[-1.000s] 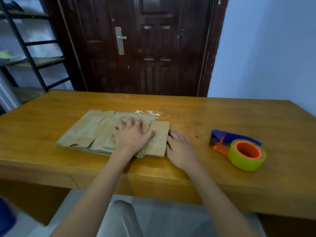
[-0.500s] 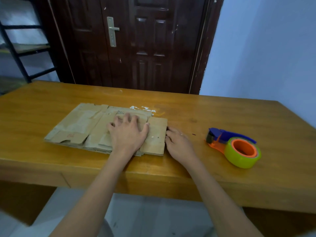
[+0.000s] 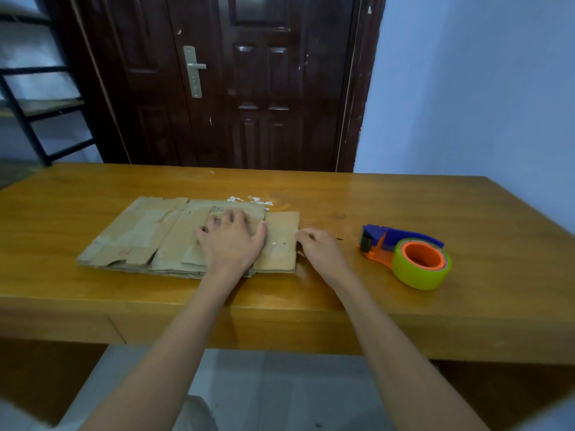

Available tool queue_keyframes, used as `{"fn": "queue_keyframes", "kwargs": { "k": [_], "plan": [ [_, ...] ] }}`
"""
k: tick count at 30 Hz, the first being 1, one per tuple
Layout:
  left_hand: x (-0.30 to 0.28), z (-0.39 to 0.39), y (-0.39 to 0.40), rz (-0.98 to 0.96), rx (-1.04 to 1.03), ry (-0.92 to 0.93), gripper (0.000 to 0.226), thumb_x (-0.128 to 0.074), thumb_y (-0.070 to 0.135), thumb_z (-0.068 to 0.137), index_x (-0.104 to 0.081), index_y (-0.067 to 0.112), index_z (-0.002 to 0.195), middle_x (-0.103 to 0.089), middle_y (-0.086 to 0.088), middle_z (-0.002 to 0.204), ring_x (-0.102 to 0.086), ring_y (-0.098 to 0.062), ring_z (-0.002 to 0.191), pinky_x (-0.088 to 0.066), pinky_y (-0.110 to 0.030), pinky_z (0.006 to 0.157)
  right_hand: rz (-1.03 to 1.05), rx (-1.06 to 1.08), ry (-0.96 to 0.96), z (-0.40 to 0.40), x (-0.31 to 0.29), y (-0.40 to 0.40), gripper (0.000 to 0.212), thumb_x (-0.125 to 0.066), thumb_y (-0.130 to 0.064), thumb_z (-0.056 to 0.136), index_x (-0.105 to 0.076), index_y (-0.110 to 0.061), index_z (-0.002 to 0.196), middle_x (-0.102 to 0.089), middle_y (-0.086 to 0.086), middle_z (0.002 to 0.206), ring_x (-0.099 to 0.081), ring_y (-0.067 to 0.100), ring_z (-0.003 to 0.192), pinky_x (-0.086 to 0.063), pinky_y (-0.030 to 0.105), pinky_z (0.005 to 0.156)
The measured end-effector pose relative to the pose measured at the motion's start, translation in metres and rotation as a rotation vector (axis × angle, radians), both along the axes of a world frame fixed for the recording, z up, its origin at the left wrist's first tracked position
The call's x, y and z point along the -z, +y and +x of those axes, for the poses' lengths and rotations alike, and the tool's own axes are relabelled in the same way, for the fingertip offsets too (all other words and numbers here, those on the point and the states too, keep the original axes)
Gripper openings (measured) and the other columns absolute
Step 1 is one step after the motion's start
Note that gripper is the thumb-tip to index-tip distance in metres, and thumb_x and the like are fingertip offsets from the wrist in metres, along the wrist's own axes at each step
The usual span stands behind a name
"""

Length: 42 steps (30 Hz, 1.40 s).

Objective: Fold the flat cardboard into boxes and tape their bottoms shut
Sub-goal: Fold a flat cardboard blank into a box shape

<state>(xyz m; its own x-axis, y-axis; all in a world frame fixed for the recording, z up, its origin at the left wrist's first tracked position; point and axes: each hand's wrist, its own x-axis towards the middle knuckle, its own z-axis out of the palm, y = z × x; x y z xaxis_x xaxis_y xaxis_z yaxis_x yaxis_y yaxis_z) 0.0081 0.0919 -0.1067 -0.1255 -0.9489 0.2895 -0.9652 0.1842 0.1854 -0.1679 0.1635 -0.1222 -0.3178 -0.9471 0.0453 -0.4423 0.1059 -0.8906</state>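
- The stack of flat brown cardboard sheets [image 3: 161, 234], long axis left-right, is lain on the wooden table [image 3: 404, 200].
- It is pressed by the flat, released left hand [image 3: 231, 241].
- Its right edge is touched by the right hand [image 3: 320, 247]; a grasp cannot be told.
- The orange-and-blue tape dispenser with green roll [image 3: 410, 256] is nearer the right hand.

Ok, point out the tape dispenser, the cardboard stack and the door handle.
tape dispenser [image 3: 421, 276], head view, on the green tape roll.
cardboard stack [image 3: 140, 231], head view, on the top sheet's left panel.
door handle [image 3: 193, 71], head view, on its metal plate.
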Motion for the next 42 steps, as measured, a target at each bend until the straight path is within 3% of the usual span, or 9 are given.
{"fn": "queue_keyframes", "kwargs": {
  "k": [4, 8, 14, 19, 25, 29, 32, 37, 42],
  "plan": [
    [-0.001, -0.019, 0.013, 0.009, 0.007, -0.016, 0.078, -0.019, 0.072, 0.093, -0.058, 0.023, 0.139, -0.057, -0.004, 0.149, -0.044, -0.037, 0.139, -0.034, -0.056, 0.104, -0.064, 0.048, -0.053, -0.001, -0.006, 0.010, 0.035, -0.058, -0.046, 0.097, -0.067, -0.012, 0.093, -0.073, 0.007, 0.090, -0.067, 0.022, 0.080, -0.056, 0.054, 0.080],
    [-0.003, -0.021, 0.019, -0.016, 0.020, -0.057, 0.079, -0.016, 0.070, 0.093, -0.059, 0.021, 0.138, -0.056, -0.005, 0.149, -0.043, -0.037, 0.139, -0.036, -0.056, 0.103, -0.054, 0.043, -0.012, 0.000, -0.013, 0.011, 0.025, -0.060, -0.033, 0.101, -0.061, -0.010, 0.090, -0.068, 0.004, 0.086, -0.063, 0.023, 0.077, -0.050, 0.047, 0.070],
    [-0.003, -0.016, 0.010, 0.024, 0.069, 0.002, 0.072, -0.023, 0.070, 0.096, -0.056, 0.026, 0.142, -0.051, -0.001, 0.155, -0.038, -0.035, 0.144, -0.031, -0.055, 0.108, 0.006, 0.045, -0.095, 0.005, -0.013, 0.013, 0.026, -0.054, -0.034, 0.104, -0.058, -0.009, 0.101, -0.070, 0.009, 0.103, -0.068, 0.028, 0.095, -0.052, 0.042, 0.073],
    [-0.009, -0.003, -0.001, 0.065, 0.106, 0.069, 0.068, -0.028, 0.072, 0.099, -0.052, 0.029, 0.146, -0.046, 0.002, 0.159, -0.033, -0.033, 0.149, -0.027, -0.056, 0.113, 0.051, 0.035, -0.134, 0.010, -0.016, 0.010, 0.023, -0.051, -0.036, 0.107, -0.056, -0.015, 0.098, -0.068, 0.001, 0.100, -0.067, 0.019, 0.091, -0.050, 0.034, 0.070],
    [-0.013, -0.011, 0.000, 0.043, 0.139, 0.087, 0.068, -0.029, 0.072, 0.098, -0.050, 0.028, 0.145, -0.046, 0.001, 0.158, -0.036, -0.032, 0.147, -0.029, -0.055, 0.112, -0.010, 0.071, -0.228, 0.008, -0.018, 0.014, 0.029, -0.050, -0.036, 0.108, -0.059, -0.009, 0.114, -0.069, 0.009, 0.113, -0.068, 0.024, 0.103, -0.057, 0.044, 0.082],
    [0.001, -0.012, 0.012, -0.075, 0.140, 0.110, 0.062, -0.029, 0.067, 0.095, -0.057, 0.027, 0.134, -0.053, -0.001, 0.151, -0.043, -0.028, 0.140, -0.034, -0.054, 0.108, -0.057, 0.077, -0.211, 0.005, -0.017, 0.016, 0.028, -0.052, -0.034, 0.106, -0.059, -0.007, 0.109, -0.072, 0.011, 0.108, -0.070, 0.028, 0.099, -0.058, 0.052, 0.085],
    [0.005, -0.012, 0.028, -0.227, 0.286, 0.197, 0.053, -0.036, 0.062, 0.099, -0.059, 0.029, 0.133, -0.056, 0.002, 0.148, -0.047, -0.021, 0.136, -0.037, -0.049, 0.110, -0.084, 0.108, -0.265, 0.003, -0.016, 0.020, 0.025, -0.054, -0.032, 0.106, -0.062, -0.009, 0.104, -0.073, 0.010, 0.103, -0.072, 0.027, 0.096, -0.060, 0.052, 0.082],
    [0.002, -0.020, 0.047, -0.246, 0.561, 0.007, 0.075, -0.026, 0.078, 0.098, -0.045, 0.032, 0.155, -0.033, 0.000, 0.169, -0.027, -0.024, 0.156, -0.027, -0.053, 0.123, -0.148, 0.201, -0.439, -0.003, -0.020, 0.023, 0.023, -0.060, -0.027, 0.103, -0.065, -0.004, 0.104, -0.073, 0.016, 0.104, -0.068, 0.023, 0.086, -0.057, 0.045, 0.078],
    [0.006, -0.025, 0.047, -0.219, 0.563, -0.121, 0.100, -0.017, 0.094, 0.086, -0.032, 0.032, 0.163, -0.019, -0.001, 0.174, -0.013, -0.028, 0.161, -0.018, -0.059, 0.127, -0.154, 0.249, -0.416, -0.005, -0.021, 0.025, 0.018, -0.061, -0.023, 0.104, -0.068, -0.007, 0.106, -0.075, 0.009, 0.099, -0.070, 0.017, 0.084, -0.060, 0.034, 0.070]
  ]
}}
